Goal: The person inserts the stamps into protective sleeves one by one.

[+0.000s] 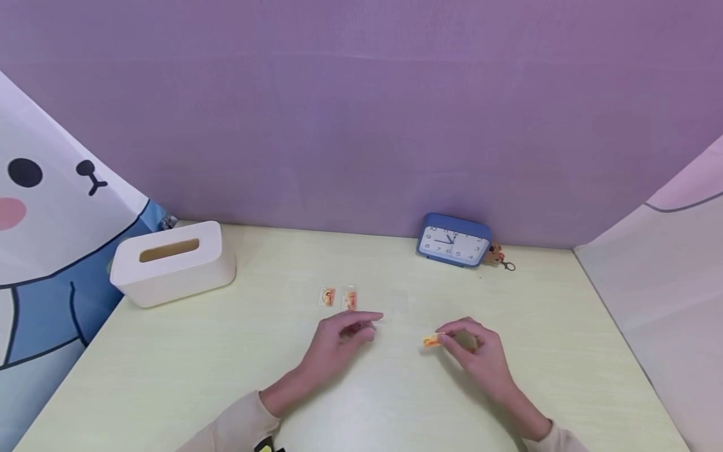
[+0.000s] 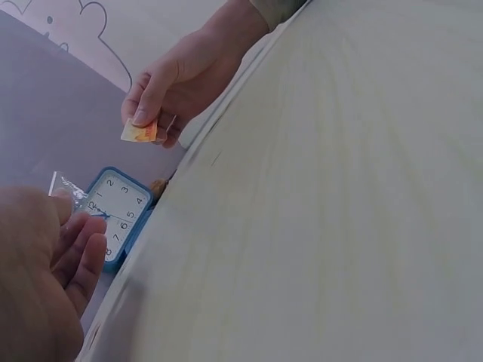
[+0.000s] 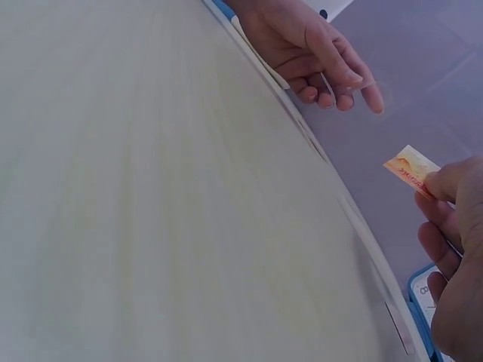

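Note:
My right hand [image 1: 477, 355] pinches a small orange-and-yellow printed card [image 1: 432, 340] between thumb and forefinger, above the table. The same card [image 3: 411, 170] shows its print in the right wrist view. My left hand [image 1: 341, 345] is to the left of it, forefinger reaching out. Between its thumb and fingers it holds a small clear plastic sleeve [image 2: 66, 185], mostly see-through. Just beyond the left hand lie two more printed cards, a left one [image 1: 327, 296] and a right one [image 1: 349, 296] that looks sleeved. Another clear sleeve [image 1: 399, 301] lies flat to their right.
A white tissue box [image 1: 175, 267] stands at the back left of the pale table [image 1: 271, 263]. At the back right a blue alarm clock [image 1: 454, 242] leans close to the purple backdrop, with a small brown keyring figure [image 1: 494, 253] beside it.

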### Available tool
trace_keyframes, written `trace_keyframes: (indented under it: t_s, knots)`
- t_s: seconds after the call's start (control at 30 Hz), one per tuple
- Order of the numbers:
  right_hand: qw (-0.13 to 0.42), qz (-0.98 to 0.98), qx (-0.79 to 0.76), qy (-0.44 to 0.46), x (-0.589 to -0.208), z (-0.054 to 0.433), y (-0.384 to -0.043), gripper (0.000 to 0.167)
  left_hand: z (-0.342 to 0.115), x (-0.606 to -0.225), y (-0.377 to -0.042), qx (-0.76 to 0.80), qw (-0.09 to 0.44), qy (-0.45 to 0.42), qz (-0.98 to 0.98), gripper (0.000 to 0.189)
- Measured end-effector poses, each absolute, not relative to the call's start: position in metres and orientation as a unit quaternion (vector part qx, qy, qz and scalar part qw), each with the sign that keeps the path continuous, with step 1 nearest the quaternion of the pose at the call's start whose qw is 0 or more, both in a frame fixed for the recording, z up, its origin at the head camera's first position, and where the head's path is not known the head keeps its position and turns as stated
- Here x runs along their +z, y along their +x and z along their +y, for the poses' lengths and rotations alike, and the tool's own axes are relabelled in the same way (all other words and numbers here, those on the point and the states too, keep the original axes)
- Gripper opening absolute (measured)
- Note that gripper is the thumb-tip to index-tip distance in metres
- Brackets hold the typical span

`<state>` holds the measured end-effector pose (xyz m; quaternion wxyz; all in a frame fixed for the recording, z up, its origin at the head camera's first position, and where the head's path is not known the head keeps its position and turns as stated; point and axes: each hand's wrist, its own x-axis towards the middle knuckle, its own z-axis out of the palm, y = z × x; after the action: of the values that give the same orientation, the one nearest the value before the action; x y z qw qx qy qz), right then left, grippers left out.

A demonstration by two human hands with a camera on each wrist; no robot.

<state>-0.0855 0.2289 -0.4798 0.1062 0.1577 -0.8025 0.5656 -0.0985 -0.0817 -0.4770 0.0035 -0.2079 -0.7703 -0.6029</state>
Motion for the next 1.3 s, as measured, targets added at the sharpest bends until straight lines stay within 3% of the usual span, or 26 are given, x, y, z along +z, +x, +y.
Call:
trace_keyframes:
  t_s: [0.2,0.53,0.83,1.03,1.3]
  knots:
    - [0.113,-0.793,0.573,0.173,-0.479,0.22,-0.086,0.023,-0.081,-0.477,-0.098,-0.601,-0.057,-0.176,-0.777,0.032]
    - [0.113,-0.794,0.569,0.179,-0.478,0.204,-0.087,0.023,-0.081,-0.479,-0.099,-0.586,-0.035,-0.183,-0.789,0.052]
    - [0.091,-0.804,0.573,0.131,-0.47,0.19,-0.084,0.02,-0.079,-0.481,-0.098,-0.607,-0.071,-0.159,-0.775,0.015]
    - [0.072,-0.803,0.585,0.093,-0.465,0.179,-0.08,0.017,-0.08,-0.481,-0.097,-0.604,-0.061,-0.168,-0.777,0.009]
    - [0.097,-0.787,0.605,0.076,-0.467,0.166,-0.077,0.014,-0.08,-0.483,-0.098,-0.601,-0.059,-0.177,-0.777,0.003]
